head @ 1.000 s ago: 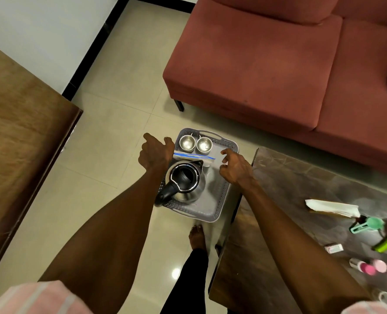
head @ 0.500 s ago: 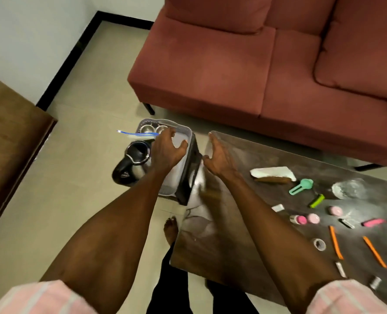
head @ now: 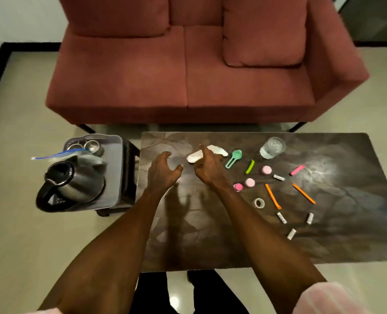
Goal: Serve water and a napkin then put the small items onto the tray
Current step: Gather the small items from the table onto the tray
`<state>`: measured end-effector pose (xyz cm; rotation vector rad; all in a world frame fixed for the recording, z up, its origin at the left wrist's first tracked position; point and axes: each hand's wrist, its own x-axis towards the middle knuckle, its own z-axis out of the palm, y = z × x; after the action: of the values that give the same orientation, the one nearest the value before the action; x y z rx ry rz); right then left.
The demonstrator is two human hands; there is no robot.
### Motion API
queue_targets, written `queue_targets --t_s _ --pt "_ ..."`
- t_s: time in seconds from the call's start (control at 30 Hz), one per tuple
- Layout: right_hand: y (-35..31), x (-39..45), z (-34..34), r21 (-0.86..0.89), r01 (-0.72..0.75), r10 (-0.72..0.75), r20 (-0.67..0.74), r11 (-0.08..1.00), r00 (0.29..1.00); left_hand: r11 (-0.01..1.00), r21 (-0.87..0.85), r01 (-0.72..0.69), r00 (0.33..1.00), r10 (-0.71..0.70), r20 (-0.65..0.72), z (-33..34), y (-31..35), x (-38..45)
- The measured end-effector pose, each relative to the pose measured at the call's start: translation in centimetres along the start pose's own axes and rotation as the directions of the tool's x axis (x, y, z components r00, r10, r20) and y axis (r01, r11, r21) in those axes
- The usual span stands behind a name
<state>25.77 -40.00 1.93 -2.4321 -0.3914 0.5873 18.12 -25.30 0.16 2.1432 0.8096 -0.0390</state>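
Home living room, red two-seat sofa [head: 188, 71] with cushion [head: 265, 30], low dark table [head: 323, 234], tiled floor [head: 18, 234]

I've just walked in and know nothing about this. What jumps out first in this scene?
Two bare hands, the left hand and right hand, hover empty over the dark coffee table, the right one close to a white napkin. Colourful small items lie scattered to the right, near a glass of water. Left of the table, a steel kettle sits on a grey tray; behind stands a red sofa.
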Motion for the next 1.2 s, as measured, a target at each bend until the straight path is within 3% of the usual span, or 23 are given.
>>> queue_targets --t_s 0.27,0.47,0.67,0.83,0.97,1.2 --pt "10.3 -3.1 -2.3 0.001 -0.22 0.219 -0.096 0.976 0.971 0.989 0.142 -0.03 0.968 -0.007 0.249 10.2 2.8 -2.0" --pt "19.7 -5.3 -4.1 0.038 -0.408 0.408 -0.172 0.912 0.897 0.97 0.168 -0.178 0.904 0.094 0.417 18.3 6.6 -2.8" --pt "28.7 -6.6 -7.0 0.029 -0.556 0.55 -0.195 0.831 0.812 0.931 0.186 -0.315 0.851 0.191 0.489 27.3 10.2 -2.8" --pt "36.3 -5.6 -9.0 -0.035 -0.574 0.549 -0.251 0.818 0.797 0.963 0.227 -0.142 0.872 0.013 0.488 34.6 13.4 -2.8" --pt "41.7 -3.4 -9.6 -0.095 -0.592 0.549 -0.279 0.8 0.788 0.978 0.195 -0.069 0.867 -0.038 0.496 40.3 14.6 -2.6" --pt "45.5 -1.1 -9.6 -0.15 -0.571 0.507 -0.319 0.807 0.801 0.978 0.179 0.108 0.863 -0.182 0.471 44.7 12.6 -2.1"
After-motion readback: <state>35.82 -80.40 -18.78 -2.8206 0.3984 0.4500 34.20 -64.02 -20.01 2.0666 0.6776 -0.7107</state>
